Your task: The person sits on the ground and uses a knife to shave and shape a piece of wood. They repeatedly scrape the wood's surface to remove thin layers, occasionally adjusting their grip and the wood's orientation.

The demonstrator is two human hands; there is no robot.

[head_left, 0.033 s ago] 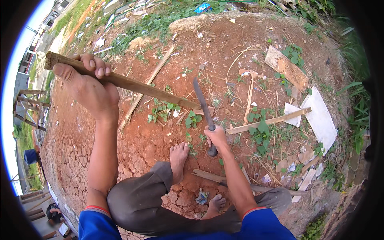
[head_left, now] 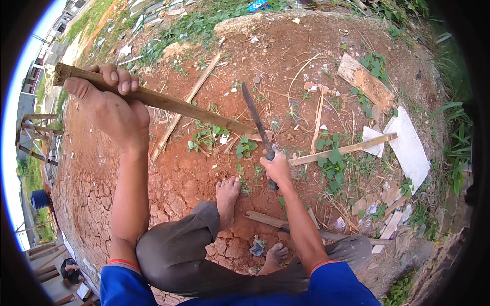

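My left hand (head_left: pixel 111 108) is wrapped round the near, thicker end of a long wooden batten (head_left: pixel 178 106). The batten slants down and to the right, away from that hand, toward the ground in the middle of the view. In my right hand (head_left: pixel 277 168) is a machete (head_left: pixel 252 108) with a dark, worn blade and a dark handle. Its blade points up and away, leaning slightly left. It crosses the view beside the batten's lower end; whether they touch I cannot tell. My bare feet (head_left: pixel 228 196) rest on the soil below.
Loose wood strips (head_left: pixel 187 107) lie on the reddish dirt, another strip (head_left: pixel 347 149) farther right. White board pieces (head_left: pixel 408 148) and a rough plank (head_left: pixel 365 84) are at the right. Weeds grow between them. Far left stand a wooden frame (head_left: pixel 38 135) and a person (head_left: pixel 70 271).
The machete and my right hand have moved slightly up and away. My left hand and the batten have shifted a little to the left and up.
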